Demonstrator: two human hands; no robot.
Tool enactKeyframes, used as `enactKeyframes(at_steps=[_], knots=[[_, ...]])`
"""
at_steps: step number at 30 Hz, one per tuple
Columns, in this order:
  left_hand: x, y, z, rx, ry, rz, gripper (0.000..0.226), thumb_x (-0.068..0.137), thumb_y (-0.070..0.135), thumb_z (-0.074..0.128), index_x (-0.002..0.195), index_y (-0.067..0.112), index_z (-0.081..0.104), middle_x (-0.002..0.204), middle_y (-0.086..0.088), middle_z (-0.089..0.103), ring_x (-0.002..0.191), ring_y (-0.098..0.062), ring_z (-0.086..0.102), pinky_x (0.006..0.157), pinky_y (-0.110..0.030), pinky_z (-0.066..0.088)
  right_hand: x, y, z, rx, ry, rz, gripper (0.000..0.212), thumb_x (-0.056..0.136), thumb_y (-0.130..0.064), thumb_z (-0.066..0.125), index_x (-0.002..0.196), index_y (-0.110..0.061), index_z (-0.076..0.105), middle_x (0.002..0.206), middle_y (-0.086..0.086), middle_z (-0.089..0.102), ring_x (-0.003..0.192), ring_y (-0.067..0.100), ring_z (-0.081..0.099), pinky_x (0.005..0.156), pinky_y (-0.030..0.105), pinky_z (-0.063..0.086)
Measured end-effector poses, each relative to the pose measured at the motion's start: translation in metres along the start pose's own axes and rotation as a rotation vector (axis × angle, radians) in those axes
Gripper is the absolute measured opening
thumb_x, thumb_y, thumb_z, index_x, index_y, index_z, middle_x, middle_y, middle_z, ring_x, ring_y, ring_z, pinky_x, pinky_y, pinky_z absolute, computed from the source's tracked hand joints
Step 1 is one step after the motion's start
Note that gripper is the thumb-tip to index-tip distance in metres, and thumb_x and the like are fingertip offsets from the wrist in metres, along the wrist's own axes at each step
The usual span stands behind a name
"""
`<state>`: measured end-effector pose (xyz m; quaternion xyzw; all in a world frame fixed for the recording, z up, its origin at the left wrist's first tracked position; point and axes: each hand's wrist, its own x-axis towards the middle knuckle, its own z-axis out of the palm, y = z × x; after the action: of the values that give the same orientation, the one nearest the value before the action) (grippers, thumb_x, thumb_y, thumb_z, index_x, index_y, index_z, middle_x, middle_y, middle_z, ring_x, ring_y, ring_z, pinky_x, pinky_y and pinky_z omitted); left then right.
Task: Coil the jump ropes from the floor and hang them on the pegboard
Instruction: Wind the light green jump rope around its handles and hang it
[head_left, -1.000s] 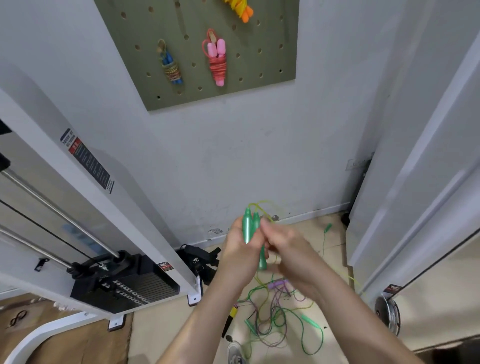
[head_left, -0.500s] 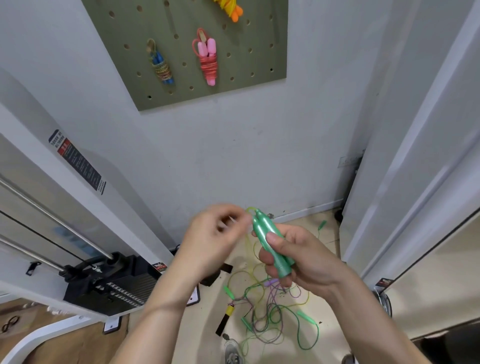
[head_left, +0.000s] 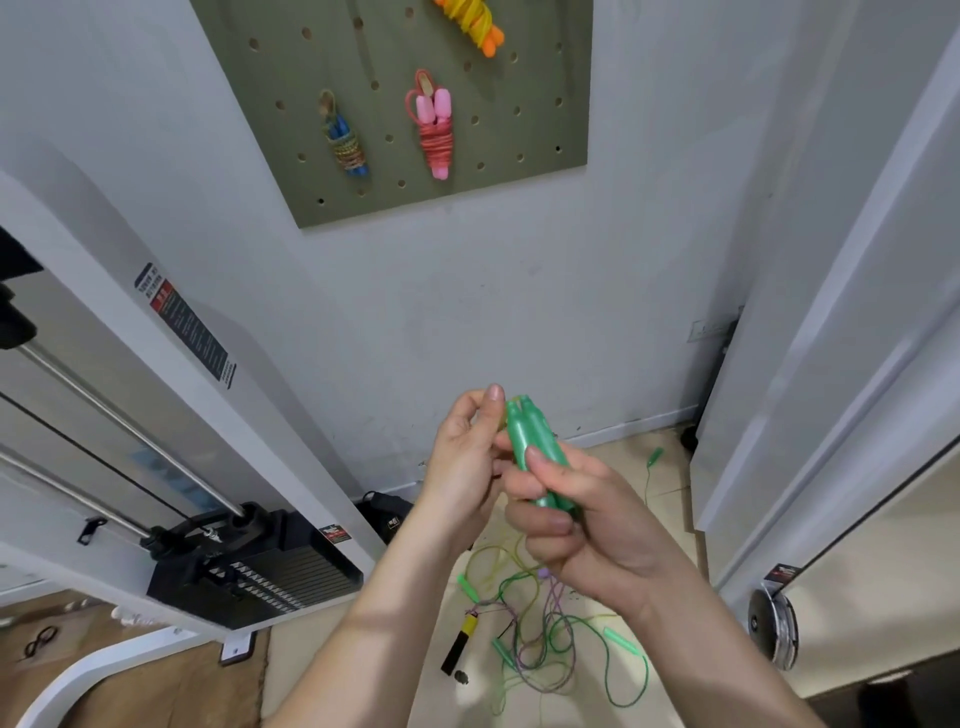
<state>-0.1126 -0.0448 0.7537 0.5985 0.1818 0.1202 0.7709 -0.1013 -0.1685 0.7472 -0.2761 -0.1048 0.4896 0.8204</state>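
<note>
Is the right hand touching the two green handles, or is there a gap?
Touching. In the head view the right hand grips the green handles, thumb and fingers curled round them.

Far side, a plain white wall (head_left: 467, 291) with a small socket plate (head_left: 709, 328) low on its right. On the left, a cable machine's white frame (head_left: 249, 415) leans across the view, carrying a black-and-red warning sticker (head_left: 187, 325). Steel guide rods (head_left: 130, 431) run down into the black weight stack (head_left: 270, 577). Just right of the frame's foot, a black strap handle (head_left: 387, 514) lies against the baseboard. On the right stands a white door (head_left: 831, 312), with a round metal disc (head_left: 774, 629) low beside it. Underfoot are beige floor tiles (head_left: 322, 670), and there's wood flooring (head_left: 156, 691) near left.
</note>
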Motion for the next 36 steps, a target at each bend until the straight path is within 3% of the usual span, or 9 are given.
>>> enactKeyframes(at_steps=[3, 7, 10, 17, 21, 24, 27, 31, 36], knots=[[0.001, -0.009, -0.012, 0.143, -0.049, 0.019, 0.011, 0.097, 0.022, 0.051, 0.089, 0.015, 0.054, 0.062, -0.002, 0.056, 0.045, -0.011, 0.040, 0.041, -0.021, 0.028, 0.002, -0.008, 0.001, -0.134, 0.212, -0.083, 0.020, 0.083, -0.018, 0.060, 0.100, -0.006, 0.060, 0.063, -0.001, 0.043, 0.040, 0.000, 0.026, 0.033, 0.010, 0.013], [0.002, -0.014, -0.029, 0.543, -0.036, 0.213, 0.011, 0.094, 0.018, 0.057, 0.089, 0.022, 0.066, 0.064, 0.003, 0.066, 0.057, -0.010, 0.060, 0.057, -0.021, 0.048, 0.003, -0.003, 0.004, -0.324, 0.372, -0.102, 0.015, 0.085, -0.015, 0.063, 0.093, -0.004, 0.055, 0.061, -0.002, 0.043, 0.040, 0.002, 0.024, 0.034, 0.011, 0.012], [0.002, -0.016, -0.049, 0.708, -0.051, 0.239, 0.011, 0.095, 0.024, 0.054, 0.093, 0.031, 0.063, 0.058, 0.011, 0.064, 0.048, -0.002, 0.053, 0.056, -0.024, 0.042, 0.011, 0.007, 0.013, -0.367, 0.454, -0.069, 0.007, 0.087, -0.008, 0.063, 0.089, -0.006, 0.057, 0.061, -0.002, 0.048, 0.040, 0.002, 0.024, 0.034, 0.012, 0.012], [-0.006, 0.005, -0.105, 0.261, -0.009, 0.104, 0.030, 0.096, 0.028, 0.052, 0.073, 0.017, 0.068, 0.053, 0.005, 0.033, 0.045, -0.006, 0.029, 0.043, -0.020, 0.024, 0.010, 0.035, 0.040, -0.105, 0.204, 0.057, 0.038, 0.071, -0.014, 0.081, 0.099, 0.006, 0.065, 0.069, 0.009, 0.050, 0.044, 0.005, 0.041, 0.028, 0.010, 0.027], [-0.012, 0.008, -0.100, 0.145, -0.054, 0.072, 0.033, 0.099, 0.022, 0.047, 0.070, 0.015, 0.059, 0.052, 0.001, 0.046, 0.046, -0.006, 0.040, 0.048, -0.021, 0.034, 0.009, 0.063, 0.055, 0.028, -0.053, 0.122, 0.034, 0.078, -0.020, 0.079, 0.105, -0.008, 0.063, 0.059, 0.003, 0.045, 0.037, 0.002, 0.040, 0.026, 0.009, 0.028], [-0.029, -0.011, -0.089, 0.235, -0.020, 0.053, 0.037, 0.101, 0.016, 0.044, 0.068, 0.023, 0.059, 0.055, 0.004, 0.058, 0.055, -0.013, 0.054, 0.057, -0.026, 0.046, 0.020, 0.072, 0.063, 0.093, 0.095, 0.009, 0.020, 0.082, -0.017, 0.071, 0.097, -0.009, 0.060, 0.055, 0.000, 0.040, 0.035, 0.001, 0.033, 0.025, 0.009, 0.022], [-0.044, -0.021, -0.108, 0.679, -0.125, 0.293, 0.021, 0.094, 0.028, 0.041, 0.090, 0.026, 0.062, 0.070, -0.005, 0.066, 0.066, -0.025, 0.060, 0.063, -0.039, 0.049, 0.023, 0.077, 0.060, -0.232, 0.402, -0.094, 0.009, 0.092, -0.014, 0.054, 0.085, -0.012, 0.049, 0.051, 0.001, 0.038, 0.035, 0.004, 0.023, 0.031, 0.009, 0.014], [-0.056, 0.023, -0.121, 1.672, -0.385, 0.530, 0.040, 0.090, 0.011, 0.040, 0.128, 0.024, 0.045, 0.102, -0.005, 0.054, 0.095, -0.030, 0.056, 0.069, -0.033, 0.043, 0.023, 0.081, 0.052, -0.896, 0.651, -0.083, 0.017, 0.098, -0.012, 0.051, 0.084, -0.017, 0.044, 0.054, 0.001, 0.042, 0.039, 0.010, 0.031, 0.037, 0.016, 0.024], [-0.074, 0.071, -0.112, 2.123, -0.649, 0.661, 0.027, 0.086, 0.000, 0.041, 0.110, 0.007, 0.052, 0.113, -0.010, 0.051, 0.106, -0.029, 0.049, 0.069, -0.034, 0.031, 0.029, 0.081, 0.059, -1.854, 0.551, 0.086, 0.011, 0.093, -0.026, 0.052, 0.093, -0.018, 0.045, 0.091, 0.006, 0.059, 0.084, 0.025, 0.055, 0.065, 0.029, 0.036]])
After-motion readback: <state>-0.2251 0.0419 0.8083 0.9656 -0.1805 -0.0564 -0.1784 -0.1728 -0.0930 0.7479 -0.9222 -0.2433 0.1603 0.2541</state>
